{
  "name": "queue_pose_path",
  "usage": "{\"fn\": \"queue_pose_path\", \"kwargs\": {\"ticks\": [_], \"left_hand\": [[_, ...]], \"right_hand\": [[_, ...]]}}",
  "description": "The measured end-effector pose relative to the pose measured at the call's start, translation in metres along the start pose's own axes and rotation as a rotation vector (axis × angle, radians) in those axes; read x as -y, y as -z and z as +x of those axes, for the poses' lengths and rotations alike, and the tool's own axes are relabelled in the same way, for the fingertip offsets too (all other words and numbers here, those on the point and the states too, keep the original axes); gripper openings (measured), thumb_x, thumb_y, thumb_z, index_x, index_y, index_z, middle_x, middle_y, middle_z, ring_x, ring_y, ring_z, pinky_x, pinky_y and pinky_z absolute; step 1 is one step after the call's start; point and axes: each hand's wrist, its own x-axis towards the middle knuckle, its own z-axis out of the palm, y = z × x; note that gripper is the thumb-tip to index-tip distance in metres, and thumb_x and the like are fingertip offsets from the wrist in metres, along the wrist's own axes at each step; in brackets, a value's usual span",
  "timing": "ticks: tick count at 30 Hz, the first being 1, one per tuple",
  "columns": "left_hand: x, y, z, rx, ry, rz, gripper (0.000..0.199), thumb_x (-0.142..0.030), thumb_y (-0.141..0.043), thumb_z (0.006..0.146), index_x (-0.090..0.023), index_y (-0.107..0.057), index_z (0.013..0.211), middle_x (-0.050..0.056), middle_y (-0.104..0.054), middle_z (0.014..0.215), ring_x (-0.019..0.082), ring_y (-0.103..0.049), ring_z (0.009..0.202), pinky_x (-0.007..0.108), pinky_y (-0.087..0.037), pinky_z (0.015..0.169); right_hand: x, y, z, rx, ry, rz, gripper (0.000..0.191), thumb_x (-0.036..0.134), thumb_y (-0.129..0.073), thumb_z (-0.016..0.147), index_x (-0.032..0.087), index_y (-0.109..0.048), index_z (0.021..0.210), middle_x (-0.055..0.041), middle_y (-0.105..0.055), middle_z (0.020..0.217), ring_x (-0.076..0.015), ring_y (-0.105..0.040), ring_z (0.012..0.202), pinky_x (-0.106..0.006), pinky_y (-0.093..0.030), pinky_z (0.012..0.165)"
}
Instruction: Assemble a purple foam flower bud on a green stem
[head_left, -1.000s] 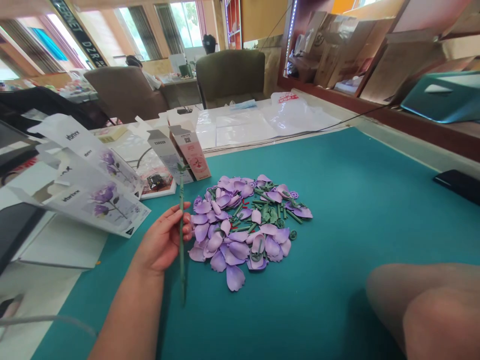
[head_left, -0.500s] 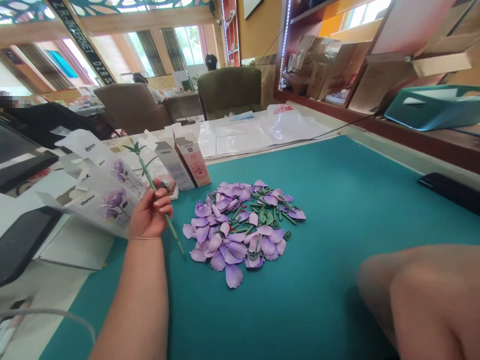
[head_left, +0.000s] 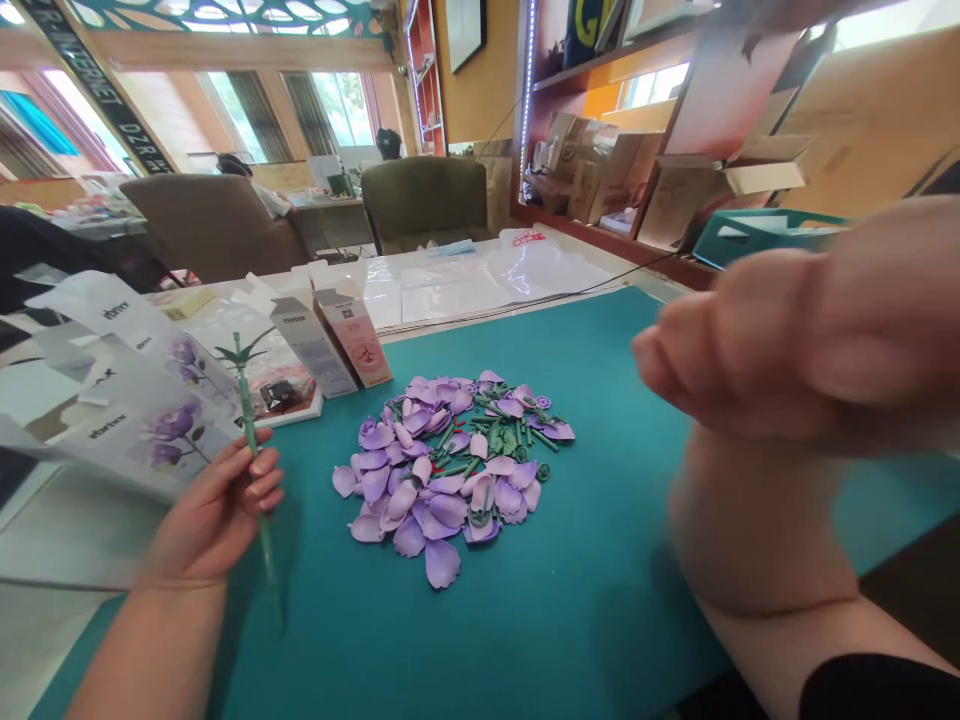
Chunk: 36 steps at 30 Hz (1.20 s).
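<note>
In my left hand [head_left: 217, 510], closed around it, a green plastic flower stem [head_left: 247, 400] stands nearly upright, with pointed leaves near its top. To its right, a pile of purple petals [head_left: 446, 510] lies on the green mat [head_left: 570, 620]. Short green stem pieces [head_left: 544, 440], small green leaves [head_left: 504, 437] and a few red bits are mixed in among the petals. My right hand [head_left: 795, 350] is raised close to the camera, large and blurred. Its fingers are curled in, and whatever they may hold is hidden.
White boxes with purple flower pictures [head_left: 112, 420] stand at the left, beside two slim cartons [head_left: 352, 335]. Clear plastic sheets [head_left: 442, 285] cover the far table edge. Behind are chairs [head_left: 427, 205], a person [head_left: 266, 195], shelves with cardboard boxes [head_left: 615, 170] and a teal bin [head_left: 750, 230].
My right hand has risen from the lower right towards the camera. My left hand has moved left and down with the stem, which now stands more upright. The whole view has shifted.
</note>
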Motion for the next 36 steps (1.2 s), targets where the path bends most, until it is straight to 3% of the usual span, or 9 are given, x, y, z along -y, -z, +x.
{"fn": "queue_pose_path", "kwargs": {"ticks": [2,4,7,11,15,21,27,33,36], "left_hand": [[0.006,-0.012,-0.003,-0.009,0.009,-0.018,0.024,-0.005,-0.045,0.089,-0.017,-0.063,0.079,-0.005,-0.045,0.056,0.005,-0.04,0.041,0.012,-0.037,0.037],[0.016,-0.024,-0.003,0.004,0.068,-0.013,0.021,-0.004,-0.047,0.086,-0.016,-0.063,0.081,-0.004,-0.049,0.057,0.007,-0.043,0.042,0.015,-0.04,0.037],[0.033,-0.035,0.0,0.059,0.145,-0.041,0.016,-0.005,-0.051,0.083,-0.015,-0.063,0.084,-0.001,-0.054,0.062,0.009,-0.05,0.047,0.018,-0.044,0.04],[0.042,-0.038,0.015,0.001,0.145,-0.114,0.014,-0.008,-0.05,0.084,-0.016,-0.062,0.082,-0.004,-0.052,0.059,0.007,-0.047,0.043,0.015,-0.041,0.038],[0.04,-0.04,0.032,-0.062,0.131,-0.205,0.024,-0.008,-0.041,0.09,-0.016,-0.061,0.079,-0.004,-0.05,0.056,0.005,-0.044,0.04,0.013,-0.039,0.037],[0.043,-0.042,0.042,0.016,0.15,-0.136,0.026,-0.006,-0.043,0.088,-0.018,-0.064,0.078,-0.004,-0.048,0.052,0.007,-0.041,0.038,0.016,-0.039,0.035],[0.046,-0.035,0.038,0.056,0.134,-0.1,0.02,-0.009,-0.05,0.084,-0.019,-0.067,0.084,-0.005,-0.046,0.052,0.007,-0.04,0.039,0.017,-0.038,0.036],[0.051,-0.028,0.042,0.13,0.082,-0.103,0.02,-0.01,-0.058,0.079,-0.018,-0.07,0.092,-0.005,-0.046,0.053,0.005,-0.035,0.038,0.014,-0.032,0.034],[0.051,-0.03,0.046,0.119,0.082,-0.105,0.02,-0.009,-0.059,0.078,-0.018,-0.072,0.09,-0.004,-0.046,0.052,0.005,-0.033,0.038,0.014,-0.032,0.033]], "right_hand": [[-0.021,-0.02,0.047,-0.077,0.132,0.076,0.02,0.038,-0.067,0.087,0.025,-0.068,0.072,0.0062,-0.051,0.054,-0.006,-0.045,0.042,-0.023,-0.039,0.041],[-0.043,-0.031,0.066,-0.136,0.089,0.066,0.019,0.034,-0.069,0.086,0.021,-0.066,0.073,0.0054,-0.053,0.055,-0.006,-0.046,0.044,-0.022,-0.036,0.041],[-0.072,-0.031,0.063,-0.151,-0.061,-0.033,0.023,0.039,-0.069,0.086,0.019,-0.065,0.076,0.0057,-0.052,0.054,-0.0064,-0.047,0.047,-0.021,-0.037,0.044],[-0.096,-0.028,0.057,-0.141,-0.195,-0.168,0.028,0.044,-0.068,0.084,0.019,-0.063,0.073,0.0057,-0.051,0.053,-0.0065,-0.045,0.048,-0.022,-0.036,0.046],[-0.106,-0.027,0.06,0.006,-0.324,-0.317,0.02,0.035,-0.063,0.085,0.017,-0.062,0.078,0.0044,-0.052,0.058,-0.0075,-0.046,0.053,-0.022,-0.037,0.049],[-0.122,-0.013,0.035,0.3,-0.499,-0.631,0.01,0.021,-0.058,0.086,0.016,-0.066,0.083,0.0017,-0.061,0.07,-0.0088,-0.051,0.062,-0.022,-0.039,0.059],[-0.143,-0.011,0.014,0.401,-0.493,-0.839,0.016,0.014,-0.053,0.087,0.017,-0.069,0.087,-0.0049,-0.07,0.088,-0.0137,-0.061,0.078,-0.025,-0.042,0.07],[-0.148,-0.023,0.024,0.47,-0.478,-0.805,0.021,0.014,-0.049,0.09,0.019,-0.07,0.093,-0.0047,-0.07,0.095,-0.015,-0.062,0.085,-0.025,-0.043,0.075],[-0.153,-0.03,0.031,0.619,-0.503,-0.853,0.021,0.011,-0.055,0.085,0.02,-0.07,0.095,-0.0039,-0.069,0.096,-0.015,-0.061,0.081,-0.025,-0.041,0.07]]}}
